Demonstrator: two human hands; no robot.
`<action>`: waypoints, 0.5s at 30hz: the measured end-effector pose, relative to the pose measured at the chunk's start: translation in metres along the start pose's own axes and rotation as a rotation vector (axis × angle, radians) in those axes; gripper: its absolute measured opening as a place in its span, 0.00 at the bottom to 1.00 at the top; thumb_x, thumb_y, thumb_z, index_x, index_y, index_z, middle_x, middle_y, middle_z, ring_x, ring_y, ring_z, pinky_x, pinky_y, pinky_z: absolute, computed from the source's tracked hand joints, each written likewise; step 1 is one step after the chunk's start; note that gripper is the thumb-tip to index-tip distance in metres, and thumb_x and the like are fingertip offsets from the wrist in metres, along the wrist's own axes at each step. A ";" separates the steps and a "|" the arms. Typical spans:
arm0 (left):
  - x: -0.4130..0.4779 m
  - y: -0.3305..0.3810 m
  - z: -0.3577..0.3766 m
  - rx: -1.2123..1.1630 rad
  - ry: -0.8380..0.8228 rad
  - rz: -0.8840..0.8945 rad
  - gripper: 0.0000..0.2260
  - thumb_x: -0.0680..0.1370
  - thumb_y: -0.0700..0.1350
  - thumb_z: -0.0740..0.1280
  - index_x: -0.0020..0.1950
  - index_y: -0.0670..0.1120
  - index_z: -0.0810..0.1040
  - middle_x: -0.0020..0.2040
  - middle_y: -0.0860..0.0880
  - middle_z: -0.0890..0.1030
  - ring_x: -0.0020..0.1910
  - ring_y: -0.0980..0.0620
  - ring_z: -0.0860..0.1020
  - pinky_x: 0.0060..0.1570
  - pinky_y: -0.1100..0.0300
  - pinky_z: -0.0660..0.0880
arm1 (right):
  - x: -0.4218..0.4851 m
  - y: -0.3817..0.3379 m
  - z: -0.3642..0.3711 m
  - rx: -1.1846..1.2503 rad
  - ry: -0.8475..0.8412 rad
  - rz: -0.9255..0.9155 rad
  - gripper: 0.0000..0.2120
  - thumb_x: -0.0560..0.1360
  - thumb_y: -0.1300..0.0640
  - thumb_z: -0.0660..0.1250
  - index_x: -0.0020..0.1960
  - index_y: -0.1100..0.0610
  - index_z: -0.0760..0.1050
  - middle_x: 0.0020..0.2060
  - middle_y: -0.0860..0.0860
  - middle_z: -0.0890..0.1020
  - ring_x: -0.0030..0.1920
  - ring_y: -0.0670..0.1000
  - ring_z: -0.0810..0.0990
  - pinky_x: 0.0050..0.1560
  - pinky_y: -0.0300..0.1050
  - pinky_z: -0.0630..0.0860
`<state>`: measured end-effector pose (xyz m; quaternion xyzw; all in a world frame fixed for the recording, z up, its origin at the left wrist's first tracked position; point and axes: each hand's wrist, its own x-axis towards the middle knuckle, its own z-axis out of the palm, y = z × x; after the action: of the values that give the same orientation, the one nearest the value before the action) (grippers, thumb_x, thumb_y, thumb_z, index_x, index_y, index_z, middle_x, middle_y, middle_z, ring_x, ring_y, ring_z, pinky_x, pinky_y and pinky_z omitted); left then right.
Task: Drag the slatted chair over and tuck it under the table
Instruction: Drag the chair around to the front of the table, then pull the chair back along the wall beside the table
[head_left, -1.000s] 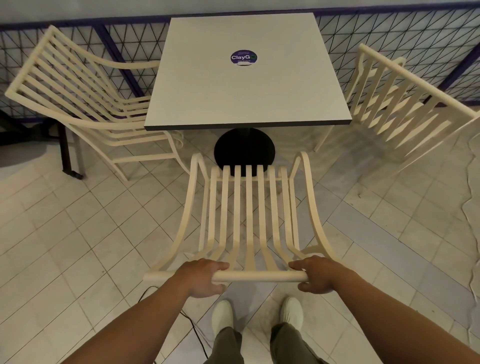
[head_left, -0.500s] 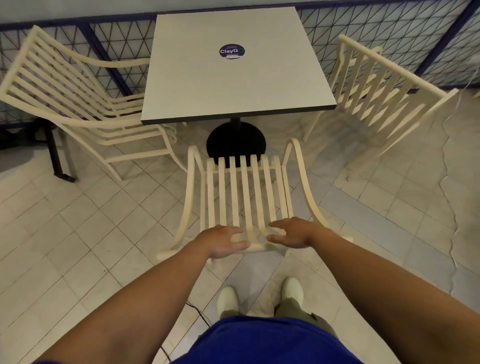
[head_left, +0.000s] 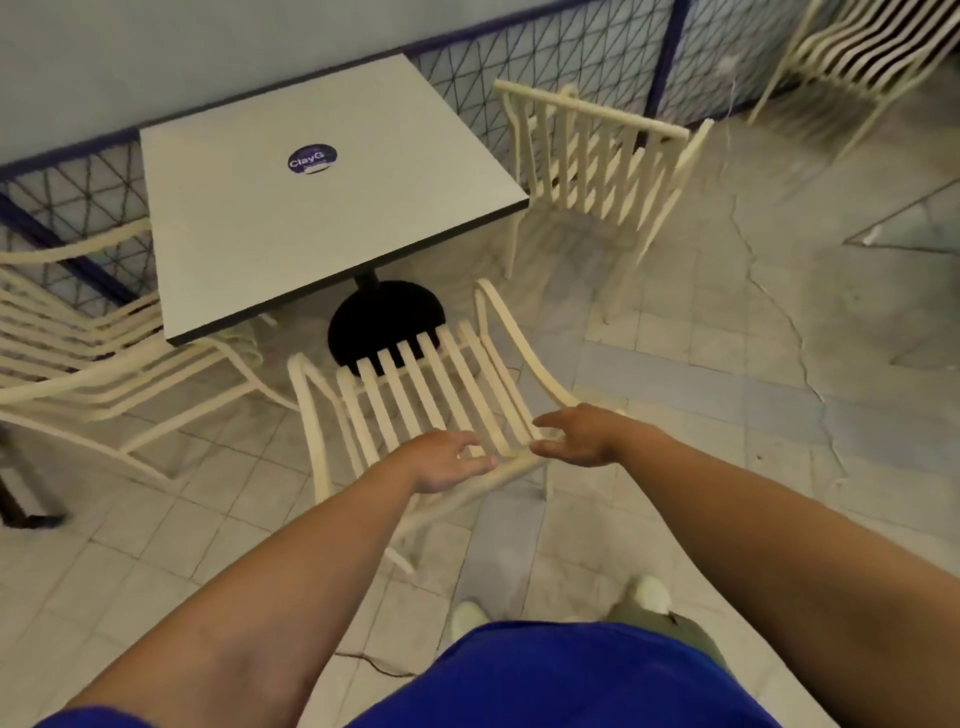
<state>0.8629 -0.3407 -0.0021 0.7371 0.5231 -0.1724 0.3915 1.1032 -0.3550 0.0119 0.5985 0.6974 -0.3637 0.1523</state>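
Note:
The cream slatted chair (head_left: 415, 395) stands in front of me with its back toward me. Its seat front reaches the black round base (head_left: 384, 312) of the white square table (head_left: 322, 223). My left hand (head_left: 447, 460) and my right hand (head_left: 582, 434) lie close together over the middle of the chair's top rail. The fingers of both are stretched out and point toward each other, not curled round the rail. I cannot tell whether they touch it. The image is blurred.
A second slatted chair (head_left: 78, 332) sits at the table's left, a third (head_left: 597, 150) at its right, and another (head_left: 857, 47) at the far right. A blue wire fence (head_left: 587, 57) runs behind. A thin cable (head_left: 374, 665) lies on the tiles near my feet.
The chair has slid forward toward the table base. Both hands went from gripping the rail's ends to lying near its middle with fingers stretched out. The view has swung and tilted.

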 end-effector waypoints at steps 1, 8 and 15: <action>0.005 0.014 -0.004 0.019 -0.004 0.019 0.32 0.79 0.68 0.59 0.77 0.52 0.67 0.74 0.47 0.71 0.70 0.45 0.71 0.67 0.51 0.68 | -0.005 0.014 -0.003 0.021 0.028 0.016 0.32 0.78 0.34 0.57 0.78 0.48 0.62 0.76 0.52 0.66 0.74 0.56 0.65 0.72 0.51 0.61; 0.052 0.140 -0.004 0.141 -0.014 0.120 0.31 0.78 0.68 0.60 0.76 0.52 0.68 0.73 0.47 0.72 0.70 0.47 0.71 0.67 0.52 0.68 | -0.052 0.133 -0.012 0.105 0.150 0.075 0.32 0.79 0.35 0.58 0.77 0.50 0.64 0.75 0.51 0.68 0.73 0.55 0.66 0.72 0.52 0.63; 0.093 0.276 0.029 0.176 -0.033 0.163 0.32 0.77 0.69 0.61 0.76 0.53 0.69 0.73 0.47 0.72 0.70 0.48 0.71 0.68 0.52 0.68 | -0.101 0.265 -0.032 0.115 0.153 0.122 0.31 0.79 0.36 0.57 0.77 0.50 0.62 0.75 0.50 0.67 0.73 0.54 0.66 0.72 0.50 0.63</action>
<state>1.1541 -0.3441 0.0276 0.8056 0.4379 -0.1975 0.3467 1.3853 -0.4012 0.0134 0.6736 0.6473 -0.3462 0.0858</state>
